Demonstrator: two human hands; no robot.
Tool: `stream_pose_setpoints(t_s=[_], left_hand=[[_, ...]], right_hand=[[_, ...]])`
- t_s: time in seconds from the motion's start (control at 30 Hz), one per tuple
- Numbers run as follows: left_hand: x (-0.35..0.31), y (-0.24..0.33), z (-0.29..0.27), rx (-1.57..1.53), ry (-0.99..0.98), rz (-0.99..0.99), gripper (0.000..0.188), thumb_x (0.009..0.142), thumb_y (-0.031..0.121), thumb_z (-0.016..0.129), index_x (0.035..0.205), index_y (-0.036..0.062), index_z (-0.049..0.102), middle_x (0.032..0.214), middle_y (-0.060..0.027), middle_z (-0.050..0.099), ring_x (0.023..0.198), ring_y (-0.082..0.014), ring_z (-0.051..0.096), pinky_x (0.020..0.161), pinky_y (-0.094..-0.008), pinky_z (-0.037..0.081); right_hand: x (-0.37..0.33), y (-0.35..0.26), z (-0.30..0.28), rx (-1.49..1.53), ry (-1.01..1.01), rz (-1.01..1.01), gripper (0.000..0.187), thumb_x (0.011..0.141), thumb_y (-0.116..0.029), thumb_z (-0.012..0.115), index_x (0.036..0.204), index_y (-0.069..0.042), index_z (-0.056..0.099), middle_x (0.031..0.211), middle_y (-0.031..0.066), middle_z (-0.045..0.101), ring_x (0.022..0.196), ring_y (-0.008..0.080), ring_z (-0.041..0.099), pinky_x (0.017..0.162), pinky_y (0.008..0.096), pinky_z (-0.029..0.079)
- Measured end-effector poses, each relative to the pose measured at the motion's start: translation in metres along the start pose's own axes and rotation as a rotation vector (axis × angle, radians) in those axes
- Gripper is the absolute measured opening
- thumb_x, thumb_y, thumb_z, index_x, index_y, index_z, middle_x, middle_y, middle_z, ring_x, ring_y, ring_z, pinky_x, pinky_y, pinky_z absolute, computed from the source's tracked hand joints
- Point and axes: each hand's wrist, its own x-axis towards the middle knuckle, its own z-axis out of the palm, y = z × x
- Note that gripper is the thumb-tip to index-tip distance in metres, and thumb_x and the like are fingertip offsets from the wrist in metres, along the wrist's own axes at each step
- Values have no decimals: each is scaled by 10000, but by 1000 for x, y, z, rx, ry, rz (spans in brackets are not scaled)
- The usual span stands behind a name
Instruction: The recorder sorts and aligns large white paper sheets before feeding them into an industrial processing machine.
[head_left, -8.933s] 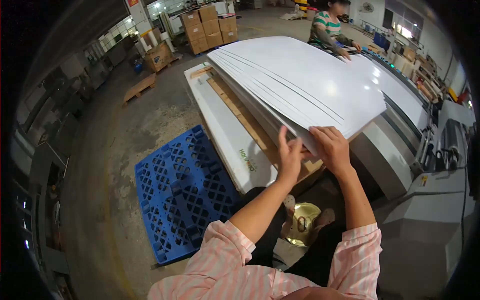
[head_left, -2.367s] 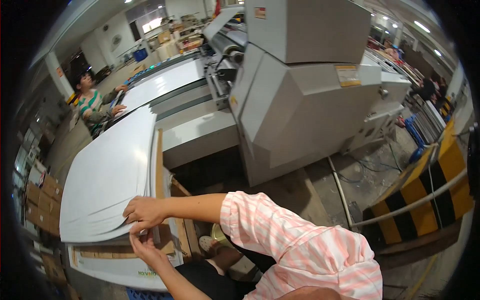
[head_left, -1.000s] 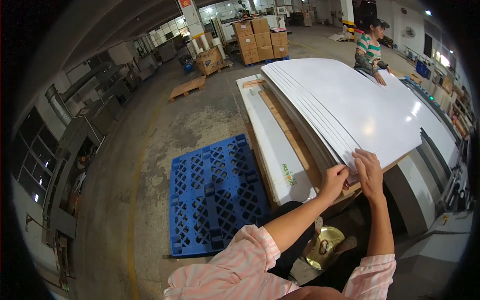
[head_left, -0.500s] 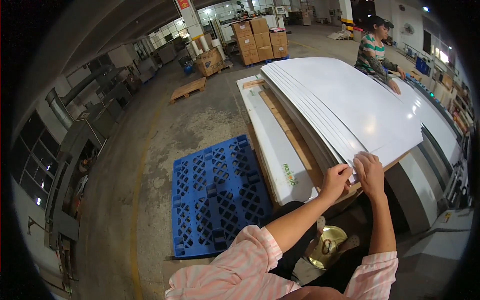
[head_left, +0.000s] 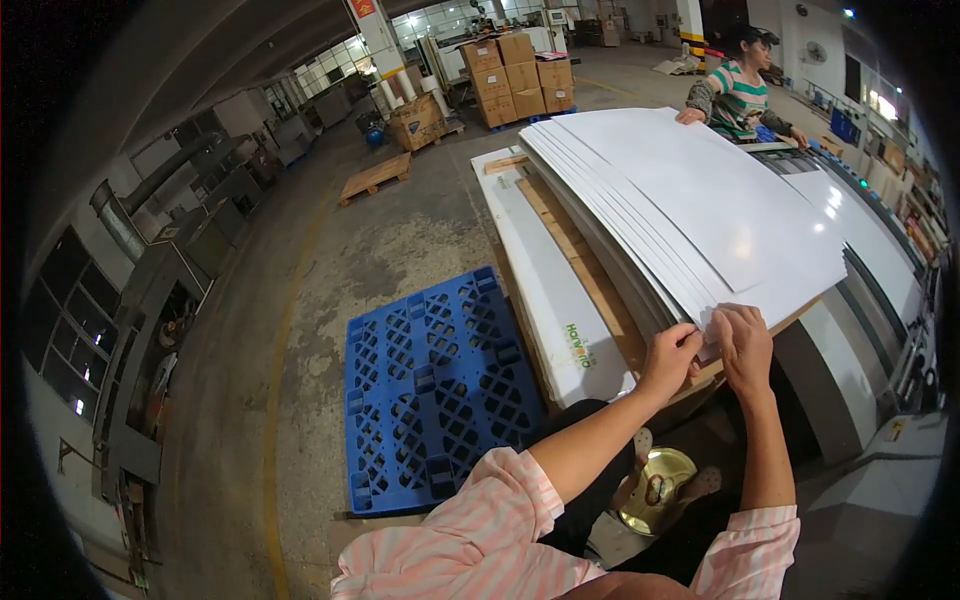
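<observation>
A fanned stack of large, glossy white sheets lies in front of me, its layered edges showing along the left side. At its near corner my left hand has thumb and fingers pinched together on the sheet edge. Just to the right, my right hand is closed over the corner of the upper sheets, fingers bent down on them. How many sheets each hand grips is hidden. Across the stack, a co-worker in a striped top has one hand on the far edge of the top sheet and the other over the machine.
Left of the stack is a white wrapped pack with a wooden board. A blue plastic pallet lies on the floor. A long machine runs along the right. Beneath my arms is a round gold-coloured stool seat. Cartons stand far back.
The co-worker's hand has moved left to the sheet's far edge, and the body has turned. The upper sheets have shifted slightly, uncovering part of the machine. My hands have barely moved.
</observation>
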Motion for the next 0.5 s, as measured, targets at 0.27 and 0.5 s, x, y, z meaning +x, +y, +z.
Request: stream_pose_setpoints(t_s=[0.27, 0.5], left_hand=[[-1, -2, 0, 4, -40, -57, 179, 879, 158, 550, 897, -13, 602, 711, -14, 563, 575, -66, 549, 463, -190, 448], [1, -2, 3, -114, 1, -94, 162, 868, 149, 549, 844, -1, 604, 640, -6, 552, 525, -69, 540, 445, -201, 423]], right_hand=[[-4, 6, -6, 79, 27, 66, 211, 865, -179, 534, 882, -1, 646, 879, 116, 637, 847, 279, 567, 729, 347, 458], [-2, 23, 3, -79, -104, 112, 220, 849, -203, 533, 923, -35, 654, 994, 108, 627, 951, 299, 544, 810, 384, 433]])
